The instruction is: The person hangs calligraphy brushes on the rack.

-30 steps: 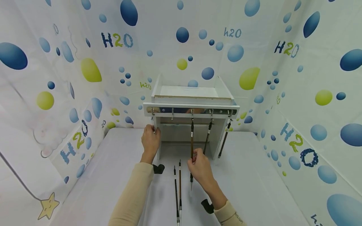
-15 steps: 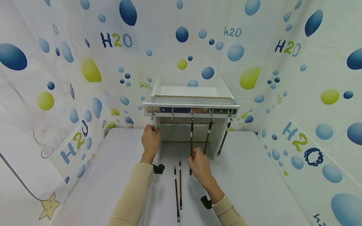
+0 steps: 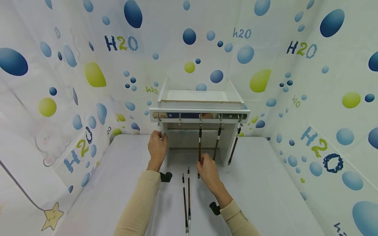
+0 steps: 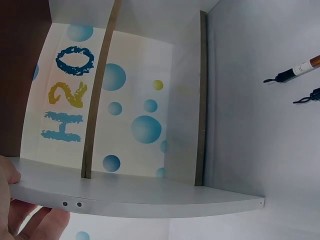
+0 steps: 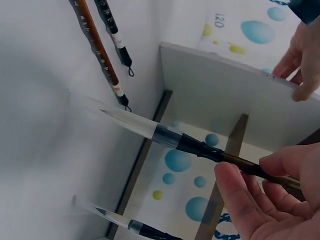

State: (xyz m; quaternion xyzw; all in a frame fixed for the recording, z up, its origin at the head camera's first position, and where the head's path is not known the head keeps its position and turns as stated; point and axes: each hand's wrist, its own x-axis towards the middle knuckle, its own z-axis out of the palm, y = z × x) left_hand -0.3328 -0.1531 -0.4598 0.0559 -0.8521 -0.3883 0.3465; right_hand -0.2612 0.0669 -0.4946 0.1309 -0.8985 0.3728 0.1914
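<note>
Head view: pinching a brush point(image 3: 199, 142) between thumb and fingertips of the right hand point(image 3: 209, 168), just below the center of the frame, with part of the shaft hidden by the grip. Held nearly vertical under the middle hook point(image 3: 200, 116) of a white rack point(image 3: 177, 110), with a top loop too small to make out clearly. Clasping the rack's left side panel point(image 4: 135, 194), left of center, between thumb and fingers of the left hand point(image 3: 157, 147); cut off at the lower left of the left wrist view. Also showing two hanging brushes point(image 3: 217, 144) farther right and, at lower center, two loose brushes point(image 3: 184, 198) on the white table point(image 3: 260, 183), cropped by the bottom edge. Right wrist view: displaying the held brush's pale bristles point(image 5: 131, 122) aimed left, but losing the handle's far end behind the hand.
</note>
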